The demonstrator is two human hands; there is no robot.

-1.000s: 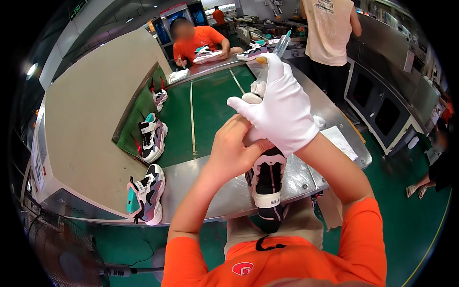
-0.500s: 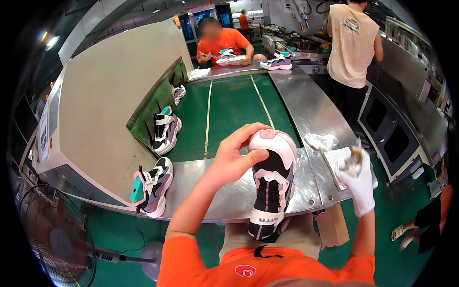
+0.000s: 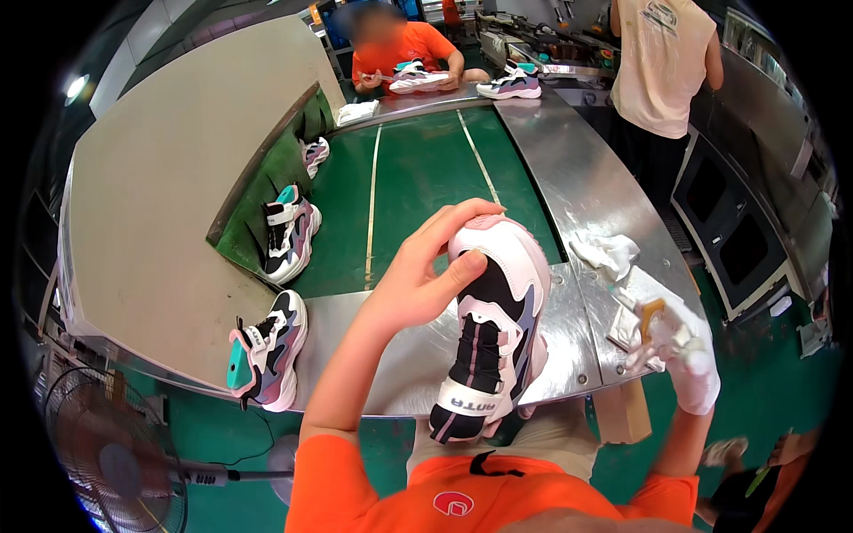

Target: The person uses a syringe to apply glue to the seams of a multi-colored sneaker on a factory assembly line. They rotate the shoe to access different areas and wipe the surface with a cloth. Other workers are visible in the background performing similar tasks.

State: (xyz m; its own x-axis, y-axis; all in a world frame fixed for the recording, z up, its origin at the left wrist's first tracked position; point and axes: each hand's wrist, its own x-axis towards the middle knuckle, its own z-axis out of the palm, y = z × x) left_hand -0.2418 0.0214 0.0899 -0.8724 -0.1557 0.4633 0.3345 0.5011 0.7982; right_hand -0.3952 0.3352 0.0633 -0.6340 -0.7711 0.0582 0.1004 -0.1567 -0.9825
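Well, the left hand (image 3: 413,280) pinches a sneaker (image 3: 489,329); the right hand (image 3: 682,330), I cannot tell.

Over the near edge of the worktop (image 3: 591,164), a sneaker (image 3: 499,306) is held by the left hand (image 3: 425,266); to its right, a crumpled cloth (image 3: 604,254) is laid on the worktop, near the right hand (image 3: 677,342). Beyond, the conveyor belt (image 3: 426,178) is flanked on the left by a machine housing (image 3: 169,169), beside which a second sneaker (image 3: 291,233) is set, with a third sneaker (image 3: 314,156) behind it. A fourth sneaker (image 3: 274,348) is placed at the worktop's near left, a fifth sneaker (image 3: 509,85) at its far right.
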